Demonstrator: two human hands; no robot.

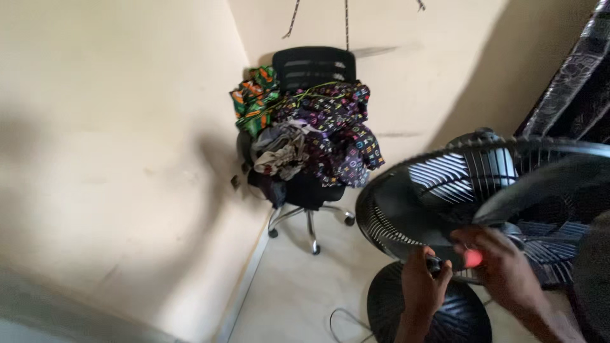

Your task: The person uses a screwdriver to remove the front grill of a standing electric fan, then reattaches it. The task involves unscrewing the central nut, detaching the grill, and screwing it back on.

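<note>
Left hand (421,287) was closed around a small dark knob (434,263) at the bottom rim of the fan guard (406,190), fingers curled tight on it. Right hand (502,267) was at the same spot from the other side, fingertips pinching something small and reddish (473,258); too blurred to tell what. Both hands were on the standing fan (483,184), which stood low right in view, head tilted, blades visible through the grille, round black base (438,317) under the hands, cord (343,321) trailing on the floor (298,279).

Step looked like working the fastener at the guard's lower edge. Judged that any next move there needed a firm twist on the knob while the other hand steadied the grille, since the fan head was loose to swing.

Farther back, a black office chair (312,70) sat in the corner piled with clothes (330,127), patterned dark cloth, a green and orange piece, grey bits. Cream walls (114,127) behind
</note>
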